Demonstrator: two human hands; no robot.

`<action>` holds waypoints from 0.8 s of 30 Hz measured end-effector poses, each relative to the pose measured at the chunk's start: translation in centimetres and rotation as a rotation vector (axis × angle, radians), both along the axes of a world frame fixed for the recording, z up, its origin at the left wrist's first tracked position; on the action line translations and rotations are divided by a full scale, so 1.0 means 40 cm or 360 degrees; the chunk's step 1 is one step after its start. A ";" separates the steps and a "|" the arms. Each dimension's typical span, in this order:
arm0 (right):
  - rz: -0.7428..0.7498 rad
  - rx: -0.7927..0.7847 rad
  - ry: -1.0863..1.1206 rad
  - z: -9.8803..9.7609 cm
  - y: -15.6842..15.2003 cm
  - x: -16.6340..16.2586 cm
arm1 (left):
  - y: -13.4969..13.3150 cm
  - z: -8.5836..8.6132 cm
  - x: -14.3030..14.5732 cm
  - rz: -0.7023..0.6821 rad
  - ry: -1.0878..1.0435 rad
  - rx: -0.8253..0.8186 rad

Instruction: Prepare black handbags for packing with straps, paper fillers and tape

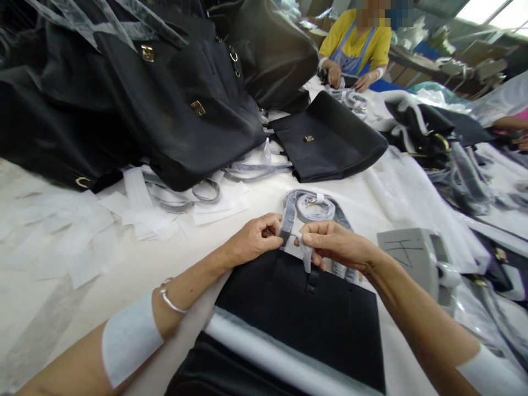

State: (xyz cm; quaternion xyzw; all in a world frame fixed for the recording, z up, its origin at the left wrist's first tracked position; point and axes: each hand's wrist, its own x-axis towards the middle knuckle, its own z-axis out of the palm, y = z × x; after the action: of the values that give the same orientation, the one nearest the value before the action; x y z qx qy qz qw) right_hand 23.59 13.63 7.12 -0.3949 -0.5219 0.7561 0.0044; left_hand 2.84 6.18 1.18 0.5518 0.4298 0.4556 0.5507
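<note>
Because the right hand pinches a thin white strip in the head view, a hard pull could tear or crease it. Left hand has thumb and fingers closed on the left end of the film-wrapped handle, at the top edge of the black handbag, bottom centre; if that grip slackens, handle may twist. Coiled strap sits inside the handle's arch, so could snag. Silver bracelet might scuff the leather if the wrist drags.

Counts: 1 handbag being worked, 1 flap-style bag beyond it, at least 3 in the bag pile, upper left. 1 bracelet, 2 white forearm bands. 1 grey block, right. Paper slips, left: overlapping, can't count. 1 co-worker in yellow, upper right.
</note>
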 end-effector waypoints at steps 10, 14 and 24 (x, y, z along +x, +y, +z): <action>-0.0350 -0.0164 0.0144 -0.004 -0.033 -0.007 | 0.003 0.023 -0.001 -0.0234 0.0309 -0.0058; -0.0513 -0.0109 0.0158 -0.006 -0.027 0.024 | 0.003 0.024 -0.001 -0.0215 0.0403 -0.0048; -0.0259 0.0461 -0.0340 0.024 -0.017 0.084 | 0.002 0.016 -0.002 -0.0171 0.0348 -0.0154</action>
State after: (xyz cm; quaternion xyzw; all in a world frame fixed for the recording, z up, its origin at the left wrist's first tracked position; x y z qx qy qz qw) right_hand 26.94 12.95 8.08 -0.5092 -0.5889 0.6241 0.0668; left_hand 2.74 6.26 1.80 0.5932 0.4785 0.3415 0.5501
